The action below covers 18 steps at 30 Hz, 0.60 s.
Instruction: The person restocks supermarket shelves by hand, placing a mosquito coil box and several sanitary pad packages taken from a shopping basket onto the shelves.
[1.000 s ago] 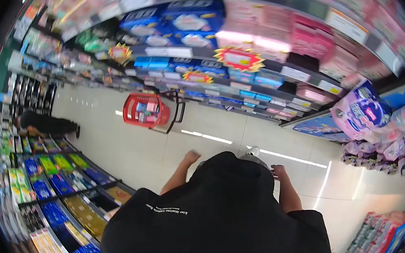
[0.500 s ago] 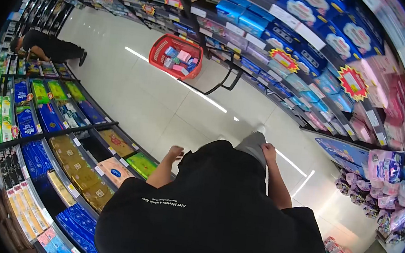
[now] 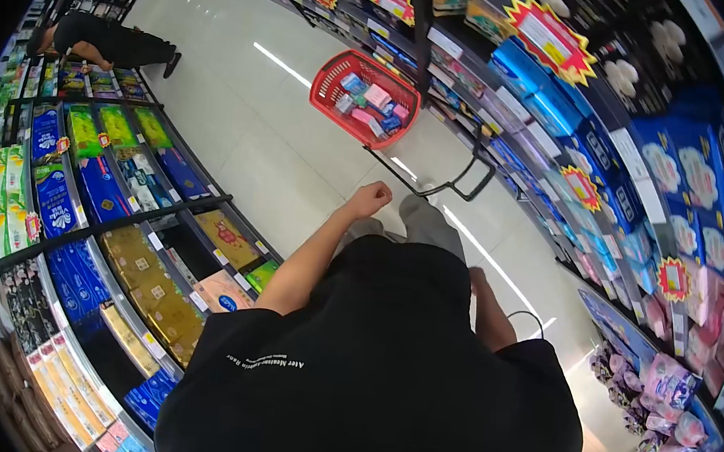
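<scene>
My left hand reaches forward over the floor with its fingers loosely curled and nothing visible in them. Ahead of it stands a red shopping basket, holding several small pink, blue and white packages. A black pull handle extends from the basket toward me, apart from my left hand. My right hand hangs by my right side, partly behind my black shirt, and its fingers cannot be made out.
Shelves of tissue packs line my left. On the right, shelves carry blue packages and starburst price signs. A person in dark clothes leans at the far left shelves. Bagged pink packs hang at right.
My left hand has swung forward, and my right hand has drawn back beside my body. The basket and handle appear closer and farther right. Another person's legs show at the top left.
</scene>
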Available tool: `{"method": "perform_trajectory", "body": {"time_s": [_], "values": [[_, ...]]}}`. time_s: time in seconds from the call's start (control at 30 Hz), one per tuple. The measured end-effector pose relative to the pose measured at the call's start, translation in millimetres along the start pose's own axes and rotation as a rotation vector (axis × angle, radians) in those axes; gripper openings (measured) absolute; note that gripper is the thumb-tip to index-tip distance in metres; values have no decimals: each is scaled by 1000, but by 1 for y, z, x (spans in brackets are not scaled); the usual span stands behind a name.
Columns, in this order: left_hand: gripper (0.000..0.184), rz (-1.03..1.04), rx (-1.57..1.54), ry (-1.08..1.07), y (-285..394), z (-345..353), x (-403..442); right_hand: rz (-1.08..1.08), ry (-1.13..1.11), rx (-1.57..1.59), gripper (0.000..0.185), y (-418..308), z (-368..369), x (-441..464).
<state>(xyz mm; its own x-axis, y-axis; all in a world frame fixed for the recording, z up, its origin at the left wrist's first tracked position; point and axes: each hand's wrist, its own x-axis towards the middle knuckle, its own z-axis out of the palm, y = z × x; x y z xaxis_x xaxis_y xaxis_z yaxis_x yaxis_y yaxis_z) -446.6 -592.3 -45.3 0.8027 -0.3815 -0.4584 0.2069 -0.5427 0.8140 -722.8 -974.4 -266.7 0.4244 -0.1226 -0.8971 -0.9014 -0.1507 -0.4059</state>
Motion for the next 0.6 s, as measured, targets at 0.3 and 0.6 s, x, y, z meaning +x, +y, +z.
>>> {"method": "perform_trajectory", "body": {"time_s": [0.3,0.6], "values": [[35,-356,227,-44,-140,-114,-11,191,-252,-13,84,-320,81,-76],[30,-246,588,-432,-204,-233,110,356,-64,-408,132,-298,284,-43]]}}
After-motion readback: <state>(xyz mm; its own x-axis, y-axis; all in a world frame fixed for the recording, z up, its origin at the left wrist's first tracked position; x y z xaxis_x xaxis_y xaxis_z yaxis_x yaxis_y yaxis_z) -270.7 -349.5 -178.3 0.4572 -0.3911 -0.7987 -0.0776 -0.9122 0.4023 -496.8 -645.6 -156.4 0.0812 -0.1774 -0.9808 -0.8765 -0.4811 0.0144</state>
